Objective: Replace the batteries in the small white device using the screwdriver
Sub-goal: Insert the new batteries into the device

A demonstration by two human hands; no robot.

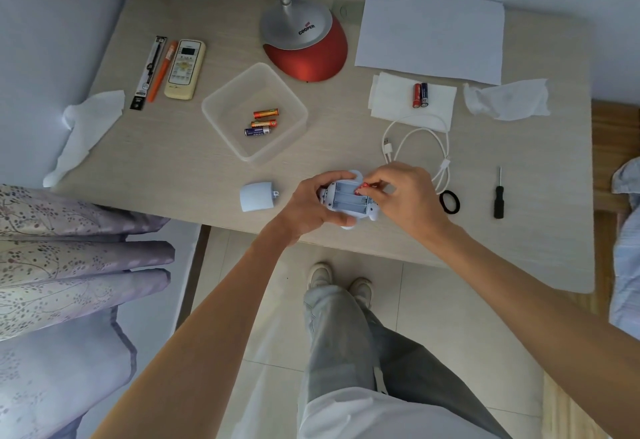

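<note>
Hands: left [313,203] holds white device [346,201], compartment open; right [403,192] pinches red battery [362,188]

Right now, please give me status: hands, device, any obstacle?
Left hand gripping white device, compartment open. Right hand fingers pressing red battery into a slot. Cover off, lying left. Nothing blocking.

Probably a home bedroom: floral bedding [69,265] lies left of the fingers [332,179], with a desk lamp [304,43] and air-conditioner remote [185,68] beyond them.
</note>
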